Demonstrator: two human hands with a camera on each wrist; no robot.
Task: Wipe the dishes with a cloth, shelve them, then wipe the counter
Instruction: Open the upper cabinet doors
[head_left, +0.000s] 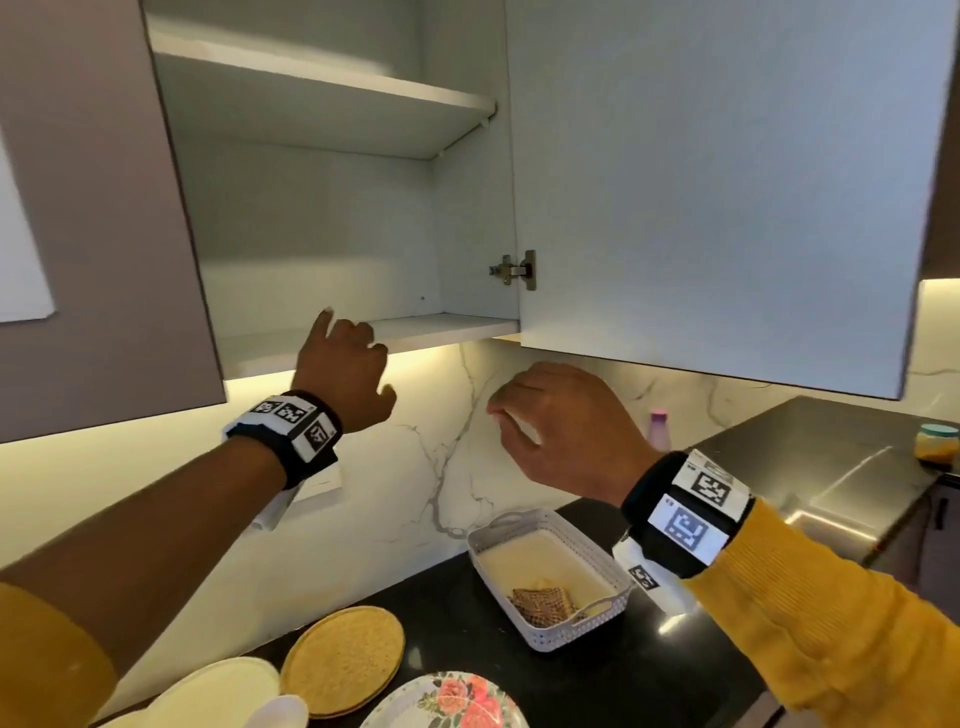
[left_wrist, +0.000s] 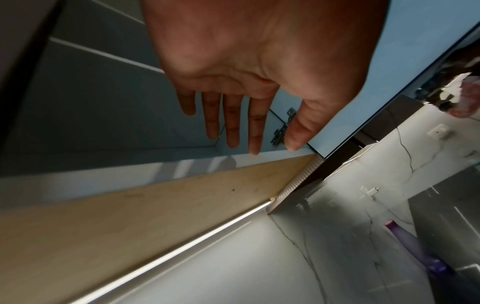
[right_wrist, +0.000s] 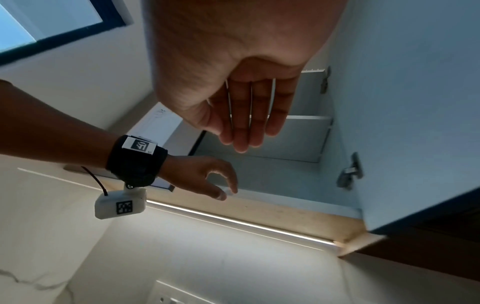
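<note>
The wall cabinet stands with both doors open, its bottom shelf (head_left: 441, 327) and upper shelf (head_left: 322, 88) bare. My left hand (head_left: 358, 353) is raised at the front edge of the bottom shelf, fingers straight and empty, as the left wrist view (left_wrist: 262, 148) confirms. My right hand (head_left: 504, 415) hangs below the right door (head_left: 727, 182), fingers relaxed and together (right_wrist: 231, 137), holding nothing. On the black counter (head_left: 649, 675) lie a round yellow plate (head_left: 343, 660), a cream plate (head_left: 223, 691) and a floral plate (head_left: 447, 701). A brown patterned cloth (head_left: 543, 603) lies in a white basket (head_left: 519, 525).
The left door (head_left: 93, 208) swings out at the left. A pink bottle (head_left: 658, 431) stands against the marble backsplash (head_left: 441, 467). A steel surface (head_left: 831, 467) at the right carries a teal-lidded jar (head_left: 937, 441). A light strip glows under the cabinet.
</note>
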